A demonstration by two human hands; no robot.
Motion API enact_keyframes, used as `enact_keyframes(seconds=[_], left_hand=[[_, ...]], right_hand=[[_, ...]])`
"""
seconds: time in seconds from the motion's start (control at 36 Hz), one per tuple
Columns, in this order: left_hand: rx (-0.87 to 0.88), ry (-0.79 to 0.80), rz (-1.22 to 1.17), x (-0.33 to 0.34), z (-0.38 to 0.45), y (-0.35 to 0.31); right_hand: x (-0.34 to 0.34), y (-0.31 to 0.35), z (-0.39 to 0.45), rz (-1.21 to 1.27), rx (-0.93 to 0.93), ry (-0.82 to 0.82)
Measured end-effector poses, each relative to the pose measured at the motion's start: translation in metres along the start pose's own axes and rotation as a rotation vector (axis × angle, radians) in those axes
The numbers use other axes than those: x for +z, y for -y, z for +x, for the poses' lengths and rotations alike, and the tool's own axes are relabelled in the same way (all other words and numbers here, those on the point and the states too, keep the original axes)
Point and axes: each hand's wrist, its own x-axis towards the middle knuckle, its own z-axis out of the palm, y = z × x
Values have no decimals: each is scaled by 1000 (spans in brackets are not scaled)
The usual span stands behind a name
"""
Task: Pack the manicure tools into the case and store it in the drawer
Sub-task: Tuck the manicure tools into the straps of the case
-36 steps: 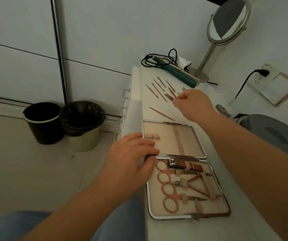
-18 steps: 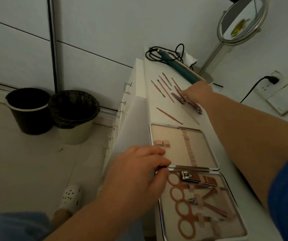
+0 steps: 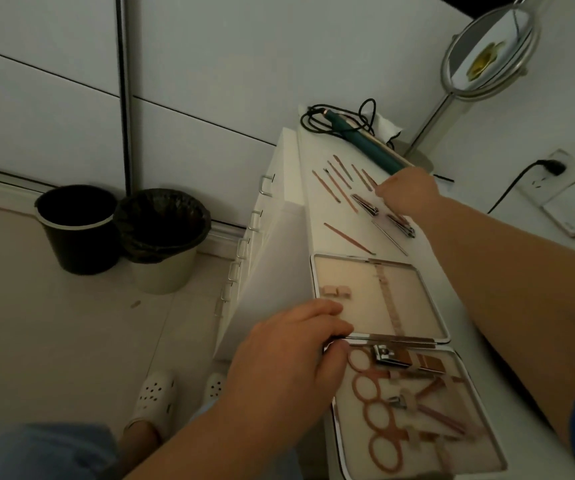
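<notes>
The manicure case [image 3: 379,299] lies open on the white drawer unit's top. Its near half [image 3: 452,441] holds rose-gold scissors, nippers and a nail clipper under straps. The far half is almost bare. My left hand [image 3: 289,368] rests on the case's left edge at the hinge, fingers laid over it. Beyond the case lie two nail clippers [image 3: 365,206], a row of thin rose-gold tools [image 3: 334,183], one single tool [image 3: 348,239] and a silver stick [image 3: 390,237]. My right hand [image 3: 407,194] reaches over the far tools, fingertips down among them; what they touch is hidden.
A teal hair iron [image 3: 365,147] with a black cord and a round mirror [image 3: 487,53] stand at the far end. Drawer handles [image 3: 267,185] run down the unit's left face. Two bins [image 3: 76,230] stand on the floor to the left. A plugged socket [image 3: 549,166] is at the right.
My right hand has moved farther away, from the clippers to the thin tools by the hair iron. The view has leaned forward. My left hand has stayed on the case.
</notes>
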Motion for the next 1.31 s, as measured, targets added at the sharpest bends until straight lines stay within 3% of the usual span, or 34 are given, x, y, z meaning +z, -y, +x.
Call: enact_keyframes(seconds=[0.25, 0.39, 0.56, 0.67, 0.92, 1.17, 1.31], left_hand=[[-42, 116, -14, 0, -5, -8], [-37, 156, -41, 3, -9, -9], [-58, 169, 18, 2, -14, -14], [-16, 124, 178, 1, -28, -29], [48, 242, 343, 14, -52, -51], [53, 225, 428, 19, -50, -44], [48, 230, 454, 18, -50, -43]], right_hand=[[-20, 6, -112, 536, -166, -45], [-27, -26, -197, 490, -296, 38], [-31, -73, -256, 480, -297, 127], [-33, -102, -281, 407, -346, 116], [-32, -139, -301, 396, -410, 69], [-34, -148, -297, 294, -487, 22], [-39, -150, -296, 291, -511, 95]])
